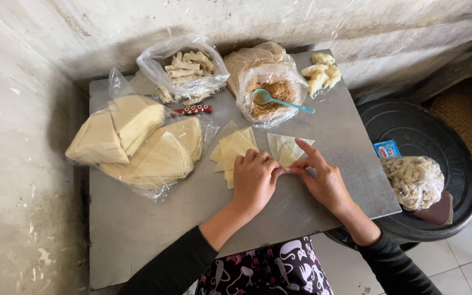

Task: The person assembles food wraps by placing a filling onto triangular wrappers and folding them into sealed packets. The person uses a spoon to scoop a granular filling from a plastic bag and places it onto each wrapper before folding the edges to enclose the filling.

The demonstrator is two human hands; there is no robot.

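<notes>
My left hand and my right hand meet over a thin pale pastry wrapper that lies flat on the metal table. Both pinch its near corner, and my right index finger stretches along its edge. A small pile of triangular wrappers lies just left of it, partly under my left hand. Behind stands an open plastic bag of brown crumbly filling with a teal spoon in it.
Big stacks of wrappers in plastic fill the table's left. A bag of rolled pieces and loose folded pieces sit at the back. A red knife handle lies nearby. A bag of pieces and a blue packet rest on a black lid, right.
</notes>
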